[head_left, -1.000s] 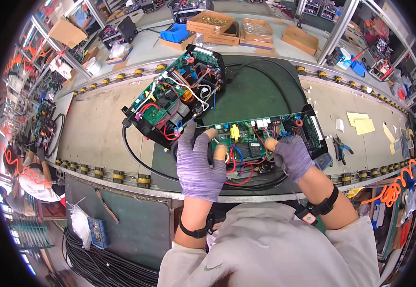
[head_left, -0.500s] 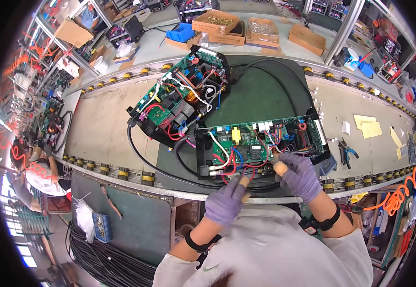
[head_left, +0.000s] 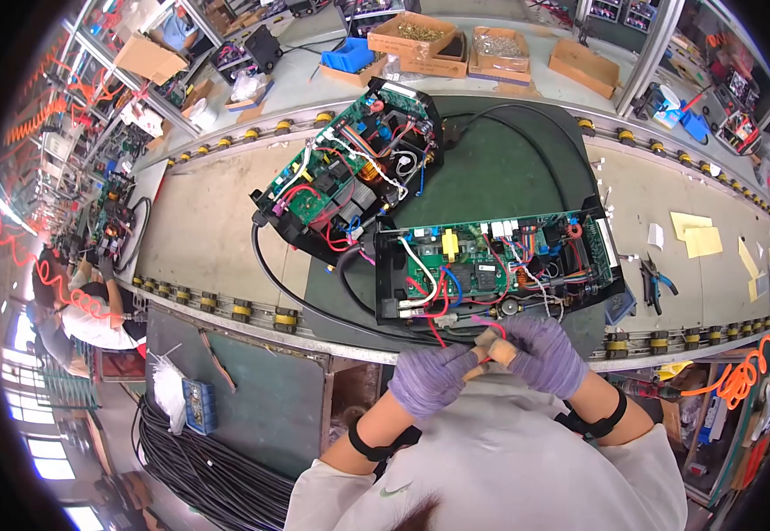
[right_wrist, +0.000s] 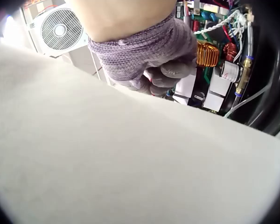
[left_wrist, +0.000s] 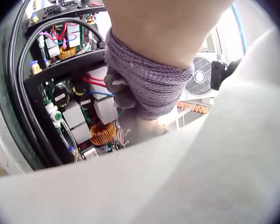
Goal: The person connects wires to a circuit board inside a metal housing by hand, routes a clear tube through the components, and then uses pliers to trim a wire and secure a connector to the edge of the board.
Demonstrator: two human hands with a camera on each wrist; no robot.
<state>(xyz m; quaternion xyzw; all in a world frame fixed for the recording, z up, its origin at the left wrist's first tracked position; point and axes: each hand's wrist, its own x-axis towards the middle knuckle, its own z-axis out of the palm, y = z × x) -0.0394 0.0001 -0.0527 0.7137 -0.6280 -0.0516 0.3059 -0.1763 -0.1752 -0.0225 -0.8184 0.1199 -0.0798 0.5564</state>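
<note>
Both hands wear purple knit gloves with tan thumb and finger tips, and they meet just in front of the nearer circuit-board unit [head_left: 482, 265]. My left hand [head_left: 429, 380] pinches a red wire [head_left: 439, 333] that runs out of the unit's front. From the other side my right hand [head_left: 551, 356] curls its fingers on a red wire too, its thumb tip against the left fingertips. The exact pinch point is hidden behind the fingers. In the left wrist view, curled fingers [left_wrist: 121, 93] overlap grey blocks and a copper coil [left_wrist: 102, 134]. The right wrist view shows curled fingers [right_wrist: 165, 77] beside another coil [right_wrist: 207, 54].
A second open unit [head_left: 349, 168] stands at an angle behind left, on the green mat [head_left: 500, 168]. Black cable [head_left: 265, 274] loops round the front. Pliers [head_left: 657, 285] and yellow paper [head_left: 701, 241] lie to the right. Roller rails [head_left: 241, 310] edge the bench; cardboard boxes [head_left: 584, 66] stand beyond.
My left hand has left the unit's board and come down to its front. The right hand has drawn back toward the body, and both now meet at the red wires.
</note>
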